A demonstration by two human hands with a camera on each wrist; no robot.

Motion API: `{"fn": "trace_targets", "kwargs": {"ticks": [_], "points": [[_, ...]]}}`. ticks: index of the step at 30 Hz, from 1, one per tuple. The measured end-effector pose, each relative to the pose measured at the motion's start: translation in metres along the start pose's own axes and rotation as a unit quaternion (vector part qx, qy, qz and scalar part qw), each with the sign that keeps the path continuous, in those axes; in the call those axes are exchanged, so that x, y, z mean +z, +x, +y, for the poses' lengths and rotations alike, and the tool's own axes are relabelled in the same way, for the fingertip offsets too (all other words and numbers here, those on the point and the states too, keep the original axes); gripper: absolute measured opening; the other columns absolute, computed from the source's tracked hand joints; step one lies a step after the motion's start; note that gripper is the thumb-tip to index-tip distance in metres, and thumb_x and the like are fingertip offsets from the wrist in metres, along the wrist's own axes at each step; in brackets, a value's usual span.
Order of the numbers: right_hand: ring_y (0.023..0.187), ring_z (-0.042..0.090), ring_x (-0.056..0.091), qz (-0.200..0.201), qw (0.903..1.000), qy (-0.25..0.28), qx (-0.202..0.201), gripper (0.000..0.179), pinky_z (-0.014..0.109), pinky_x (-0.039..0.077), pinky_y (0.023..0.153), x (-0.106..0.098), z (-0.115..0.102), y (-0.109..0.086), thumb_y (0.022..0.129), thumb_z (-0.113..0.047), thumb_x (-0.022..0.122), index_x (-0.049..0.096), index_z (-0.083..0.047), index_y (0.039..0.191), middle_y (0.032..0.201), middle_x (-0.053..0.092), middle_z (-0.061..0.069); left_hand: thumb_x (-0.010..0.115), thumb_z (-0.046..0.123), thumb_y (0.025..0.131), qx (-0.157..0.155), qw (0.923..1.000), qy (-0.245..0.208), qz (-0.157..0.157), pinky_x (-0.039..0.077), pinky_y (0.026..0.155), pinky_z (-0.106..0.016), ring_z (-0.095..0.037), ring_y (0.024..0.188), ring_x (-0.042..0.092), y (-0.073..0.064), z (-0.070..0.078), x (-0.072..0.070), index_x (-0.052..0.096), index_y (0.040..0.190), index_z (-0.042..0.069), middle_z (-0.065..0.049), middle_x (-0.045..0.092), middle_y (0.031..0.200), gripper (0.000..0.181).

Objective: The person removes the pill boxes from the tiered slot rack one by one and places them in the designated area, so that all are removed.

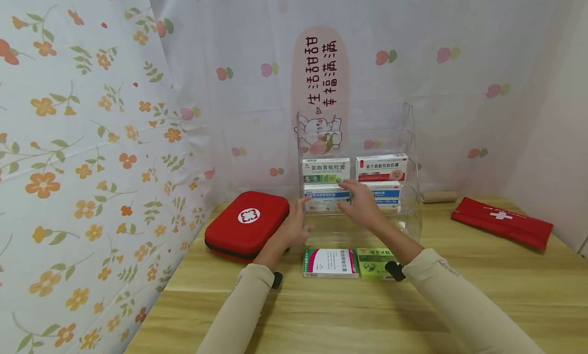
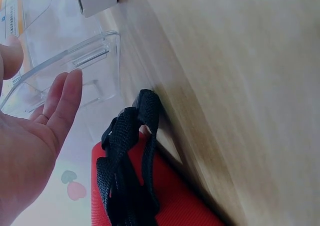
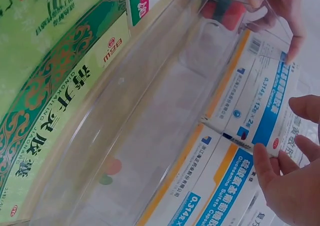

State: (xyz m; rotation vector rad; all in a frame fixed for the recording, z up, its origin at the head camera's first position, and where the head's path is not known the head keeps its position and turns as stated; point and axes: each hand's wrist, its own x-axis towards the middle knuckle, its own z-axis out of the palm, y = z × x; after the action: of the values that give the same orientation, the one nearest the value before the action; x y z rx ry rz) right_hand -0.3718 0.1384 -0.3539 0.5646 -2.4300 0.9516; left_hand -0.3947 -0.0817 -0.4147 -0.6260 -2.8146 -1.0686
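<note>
My left hand (image 1: 293,230) is at the left end of the clear tiered rack (image 1: 331,222), its fingertips right at the end of a white and blue capsule box (image 1: 327,203). Over that box's other end is my right hand (image 1: 365,207), fingers spread and fingertips at its corner in the right wrist view. A second white and blue box (image 1: 387,195) stands beside it on the same tier, partly behind my right hand. On the tier above are a white and green box (image 1: 325,166) and a white and red box (image 1: 381,165).
In front of the rack, a white, green and pink box (image 1: 332,263) and a light green box (image 1: 374,262) lie on the wooden table (image 1: 331,313). A red case (image 1: 248,224) with a black strap lies left. Right are a red pouch (image 1: 505,221) and a tan roll (image 1: 438,196).
</note>
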Motion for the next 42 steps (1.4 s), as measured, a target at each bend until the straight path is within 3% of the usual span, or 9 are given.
{"fn": "trace_targets", "kwargs": {"ticks": [9,17,24,35,42], "points": [[0.132,0.045,0.044,-0.016,0.9995,-0.006,0.025,0.048,0.057,0.038,0.106,0.0002,0.0034,0.0052,0.084,-0.004,0.074,0.059,0.007,0.129,0.140,0.050,0.026,0.067,0.010,0.093,0.001,0.9999,0.010,0.001,0.058,0.079,-0.033,-0.027,0.094,0.060,-0.0006,-0.0011,-0.0009,0.009,0.153,0.038,-0.018,0.024,0.152,0.087],[0.110,0.041,0.055,-0.017,0.9995,-0.008,0.025,0.045,0.051,0.050,0.088,0.0027,0.0058,0.0079,0.084,-0.001,0.074,0.062,0.005,0.127,0.135,0.048,0.026,0.066,0.009,0.093,0.008,1.0000,-0.001,0.001,0.058,0.075,-0.034,-0.028,0.089,0.061,-0.0028,0.0014,-0.0028,0.010,0.153,0.034,-0.020,0.026,0.149,0.086],[0.110,0.040,0.056,-0.011,0.9990,0.000,0.042,0.042,0.050,0.051,0.090,0.0048,0.0067,0.0078,0.087,0.000,0.072,0.063,0.000,0.128,0.134,0.048,0.024,0.065,0.010,0.094,0.011,0.9999,0.008,0.001,0.057,0.079,-0.037,-0.027,0.086,0.061,-0.0035,0.0010,-0.0025,0.010,0.152,0.031,-0.020,0.028,0.148,0.083],[0.098,0.031,0.062,0.029,0.9957,-0.069,0.054,0.036,0.046,0.051,0.080,0.0094,0.0026,0.0055,0.088,-0.010,0.074,0.069,-0.008,0.123,0.129,0.058,0.016,0.065,0.012,0.094,0.005,0.9997,0.023,0.001,0.057,0.079,-0.035,-0.025,0.085,0.061,-0.0008,-0.0020,-0.0016,0.009,0.152,0.032,-0.019,0.027,0.150,0.084],[0.095,0.030,0.061,0.038,0.9961,-0.051,0.060,0.031,0.043,0.050,0.076,0.0093,0.0028,0.0065,0.086,-0.005,0.075,0.071,-0.007,0.117,0.122,0.061,0.015,0.065,0.011,0.094,0.009,0.9998,0.020,0.002,0.057,0.077,-0.036,-0.026,0.082,0.061,-0.0013,-0.0030,-0.0007,0.009,0.153,0.031,-0.021,0.025,0.151,0.084]]}}
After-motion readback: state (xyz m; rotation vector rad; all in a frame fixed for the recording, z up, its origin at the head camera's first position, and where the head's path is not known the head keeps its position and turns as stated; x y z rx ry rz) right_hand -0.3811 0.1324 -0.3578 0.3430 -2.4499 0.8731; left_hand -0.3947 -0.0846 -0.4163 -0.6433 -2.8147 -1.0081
